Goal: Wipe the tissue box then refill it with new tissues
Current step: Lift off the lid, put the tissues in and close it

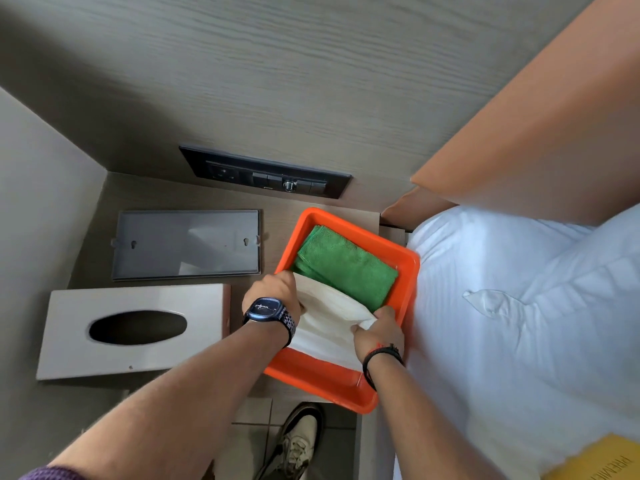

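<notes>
The metal tissue box cover, with a dark oval slot, lies on the bedside shelf at the left. Its flat back plate lies just behind it. An orange tray at the shelf's right holds a folded green cloth and a stack of white tissues. My left hand, with a watch on the wrist, grips the stack's left end. My right hand grips its right end. Both hands are inside the tray.
A black switch and socket panel sits on the wooden wall behind the shelf. A bed with white linen and an orange headboard adjoins the tray on the right. My shoe stands on the tiled floor below.
</notes>
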{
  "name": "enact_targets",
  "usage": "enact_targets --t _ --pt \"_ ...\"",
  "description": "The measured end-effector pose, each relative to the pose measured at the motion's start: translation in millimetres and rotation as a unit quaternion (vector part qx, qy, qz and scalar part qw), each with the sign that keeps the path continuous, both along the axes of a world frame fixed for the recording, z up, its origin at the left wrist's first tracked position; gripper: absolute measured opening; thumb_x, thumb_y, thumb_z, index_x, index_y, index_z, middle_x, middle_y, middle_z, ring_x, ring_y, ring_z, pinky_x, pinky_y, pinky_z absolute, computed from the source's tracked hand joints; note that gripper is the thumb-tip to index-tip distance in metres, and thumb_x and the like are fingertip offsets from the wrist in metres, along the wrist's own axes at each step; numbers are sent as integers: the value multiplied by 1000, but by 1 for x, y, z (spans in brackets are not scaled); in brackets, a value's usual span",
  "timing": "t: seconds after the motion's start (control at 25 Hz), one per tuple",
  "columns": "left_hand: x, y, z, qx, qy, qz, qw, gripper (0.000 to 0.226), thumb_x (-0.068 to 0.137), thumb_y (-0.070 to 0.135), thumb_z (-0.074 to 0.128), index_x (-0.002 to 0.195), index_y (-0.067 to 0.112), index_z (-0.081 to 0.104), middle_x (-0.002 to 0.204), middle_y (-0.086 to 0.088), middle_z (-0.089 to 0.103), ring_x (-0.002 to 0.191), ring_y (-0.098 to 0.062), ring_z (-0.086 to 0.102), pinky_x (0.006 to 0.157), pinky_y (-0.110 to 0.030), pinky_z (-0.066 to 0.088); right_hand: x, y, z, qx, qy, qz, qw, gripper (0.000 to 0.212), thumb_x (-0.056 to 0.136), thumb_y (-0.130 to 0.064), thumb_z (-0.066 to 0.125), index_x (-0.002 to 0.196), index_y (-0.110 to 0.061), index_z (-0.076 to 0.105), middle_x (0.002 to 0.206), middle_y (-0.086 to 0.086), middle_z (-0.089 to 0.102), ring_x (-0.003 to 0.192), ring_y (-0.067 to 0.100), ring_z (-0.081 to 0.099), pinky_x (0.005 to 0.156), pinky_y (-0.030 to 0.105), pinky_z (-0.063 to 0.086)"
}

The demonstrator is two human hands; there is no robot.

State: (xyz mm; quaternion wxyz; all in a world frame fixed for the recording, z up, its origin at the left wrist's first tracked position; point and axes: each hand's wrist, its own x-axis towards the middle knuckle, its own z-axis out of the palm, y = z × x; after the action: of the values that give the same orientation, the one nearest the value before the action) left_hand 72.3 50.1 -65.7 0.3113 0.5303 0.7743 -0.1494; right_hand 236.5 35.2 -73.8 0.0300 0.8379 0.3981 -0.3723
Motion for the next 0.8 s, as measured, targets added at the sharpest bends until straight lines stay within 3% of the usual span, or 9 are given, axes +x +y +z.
enact_targets --t 0.2,0.4,0.64,0.8 --pt "-31 31 44 42 -67 91 993 61 71 44 77 117 12 54 112 -13 64 101 -33 62 82 -38 50 -8 40 54 99 77 27 992 38 78 -18 73 111 -14 55 106 6 60 101 30 57 78 29 42" --pt "-117 47 62 94 -65 169 979 68 63 48 81 119 17 57 117 -12 63 104 -33 61 84 -35 49 -84 77 79 145 128 87 977 35 76 -19 76 107 -16 59 97 2 60 96 26 58 73 26 39" --pt "-243 35 9 92 -100 275 952 68 55 44 87 112 14 64 113 -12 66 99 -31 62 88 -43 52 -206 98 36 104 159 173 966 37 79 -22 74 111 -14 56 97 1 56 85 20 49 71 23 35" --pt "-281 26 -41 81 -159 333 926 69 60 30 88 119 8 60 120 -14 63 106 -32 59 94 -42 48 -251 105 -6 73 176 176 966 40 79 -15 75 113 -13 54 102 5 56 94 23 55 72 25 39"
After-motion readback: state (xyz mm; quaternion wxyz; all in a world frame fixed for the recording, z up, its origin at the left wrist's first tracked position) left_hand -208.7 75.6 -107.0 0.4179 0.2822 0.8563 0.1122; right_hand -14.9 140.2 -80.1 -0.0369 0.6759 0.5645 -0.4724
